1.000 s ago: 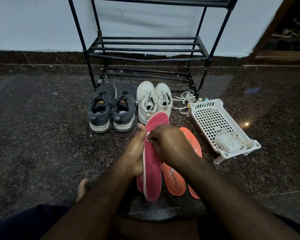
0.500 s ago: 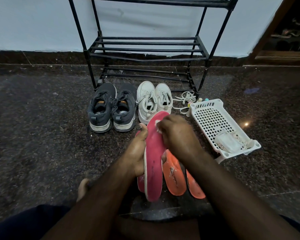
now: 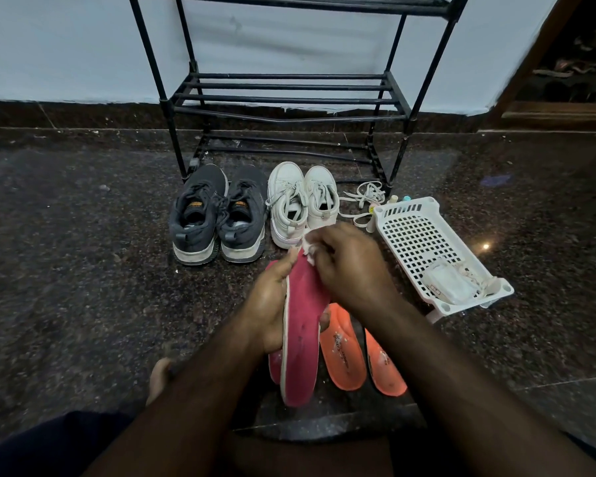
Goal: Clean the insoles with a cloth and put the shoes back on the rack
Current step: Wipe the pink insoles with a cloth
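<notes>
Orange foam makes up the two insoles (image 3: 342, 352) lying on the dark speckled floor (image 3: 76, 287); the nearer one carries a line of dark print along its length, too small and skewed to read, and the other is half covered by the right forearm. Small orange tabs show inside the grey sneakers (image 3: 217, 218), their lettering unreadable, and a wrapped packet (image 3: 449, 287) in the white plastic basket (image 3: 424, 242) has a label that cannot be made out either. The black rack (image 3: 289, 94) is cut off at the top edge. The left hand (image 3: 272, 304) grips the pink insole (image 3: 301, 335) from its left edge — fingers curled behind, thumb along the rim — holding it tilted above the floor, with a second pink piece partly hidden beneath it. The right hand (image 3: 348, 263) pinches a small white cloth (image 3: 309, 243) against the insole's toe end; only a scrap of cloth shows past the knuckles. The white sneakers (image 3: 301, 201) stand just beyond, loose laces (image 3: 365, 197) beside them
</notes>
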Tool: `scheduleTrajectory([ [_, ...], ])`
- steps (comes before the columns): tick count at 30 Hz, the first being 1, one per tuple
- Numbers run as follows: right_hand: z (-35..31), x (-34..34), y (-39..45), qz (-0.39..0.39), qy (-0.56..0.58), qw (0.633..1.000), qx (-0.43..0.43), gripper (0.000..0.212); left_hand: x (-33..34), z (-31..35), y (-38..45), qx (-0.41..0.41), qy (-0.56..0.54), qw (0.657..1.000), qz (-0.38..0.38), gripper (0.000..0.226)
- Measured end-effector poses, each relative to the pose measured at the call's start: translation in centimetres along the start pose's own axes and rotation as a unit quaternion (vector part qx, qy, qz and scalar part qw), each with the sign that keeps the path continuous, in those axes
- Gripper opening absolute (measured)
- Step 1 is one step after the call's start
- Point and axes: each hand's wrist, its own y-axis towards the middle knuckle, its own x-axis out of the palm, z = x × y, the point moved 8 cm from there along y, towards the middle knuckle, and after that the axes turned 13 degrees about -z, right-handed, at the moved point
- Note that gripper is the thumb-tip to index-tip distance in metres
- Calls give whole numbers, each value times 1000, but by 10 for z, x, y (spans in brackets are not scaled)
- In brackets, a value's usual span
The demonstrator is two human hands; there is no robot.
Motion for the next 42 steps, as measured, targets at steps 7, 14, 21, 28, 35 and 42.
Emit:
scheduleTrajectory([
  [7,5,-4,4,25,-26,999,31,18,-5,-7,1,-17,19,1000,13,53],
  [14,-1,-4,-1,28,-10,999,23,17,2,-7,-1,-23,17,999,15,52],
  [21,15,-13,0,53,-5,996,68,18,-1,-7,-2,-22,20,999,28,56],
  [28,28,-22,1,60,14,995,82,19,-4,0,-6,-10,33,999,38,64],
  [35,20,-38,1,59,68,996,23,29,-2,5,-4,17,20,999,22,77],
  [42,-1,4,-2,-16,-77,997,-10,22,-5,1,-1,24,-24,998,43,70],
])
